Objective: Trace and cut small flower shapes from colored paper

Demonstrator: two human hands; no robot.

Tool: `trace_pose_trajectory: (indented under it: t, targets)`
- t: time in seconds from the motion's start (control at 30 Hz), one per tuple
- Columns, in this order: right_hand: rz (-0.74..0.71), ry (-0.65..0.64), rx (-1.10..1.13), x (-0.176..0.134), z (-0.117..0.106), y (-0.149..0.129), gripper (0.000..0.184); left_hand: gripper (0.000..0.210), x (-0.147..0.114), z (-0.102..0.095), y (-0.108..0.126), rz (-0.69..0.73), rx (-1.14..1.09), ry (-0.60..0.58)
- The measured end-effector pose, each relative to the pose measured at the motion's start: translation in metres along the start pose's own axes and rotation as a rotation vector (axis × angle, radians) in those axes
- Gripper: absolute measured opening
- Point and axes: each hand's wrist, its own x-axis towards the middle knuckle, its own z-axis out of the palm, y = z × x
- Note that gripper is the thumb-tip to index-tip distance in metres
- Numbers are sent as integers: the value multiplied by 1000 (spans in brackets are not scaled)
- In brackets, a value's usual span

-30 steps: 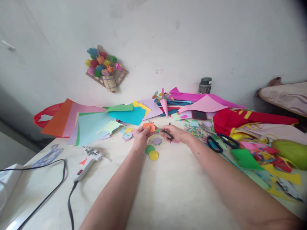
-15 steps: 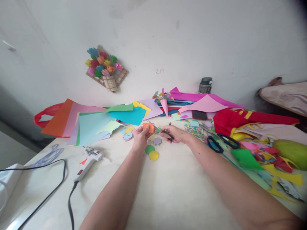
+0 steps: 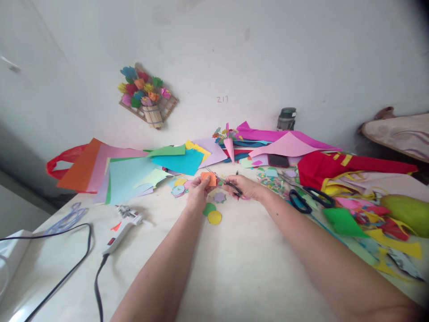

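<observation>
1. Orange paper (image 3: 211, 180), over the worktop (image 3: 234, 268), pinched by the left hand (image 3: 200, 190); right hand (image 3: 246, 186), 3 o'clock, grips scissors (image 3: 236, 188).
2. Around: yellow circle (image 3: 215, 218) 6 o'clock, glue gun (image 3: 118, 236) 8, pink cone (image 3: 229, 147) 1.
3. Blade contact unclear; white box (image 3: 13, 250), 8 o'clock, cut off.

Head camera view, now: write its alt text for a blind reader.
A person's left hand holds a small orange piece of paper and the right hand holds black-handled metal scissors close beside it, above a pale table. A flat green disc and a flat yellow disc lie nearer the camera, with a white corded glue gun to the left.
</observation>
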Motion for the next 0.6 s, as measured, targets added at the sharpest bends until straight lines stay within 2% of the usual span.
trace_pose_trajectory:
  t: [0.37,0.6]
  targets:
    - [-58,-12,-11,11,-4,16,21,26,1,-1,1,17,-12,-1]
    - [-43,-9,40,15,-5,19,20,26,2,-2,1,11,-4,-11]
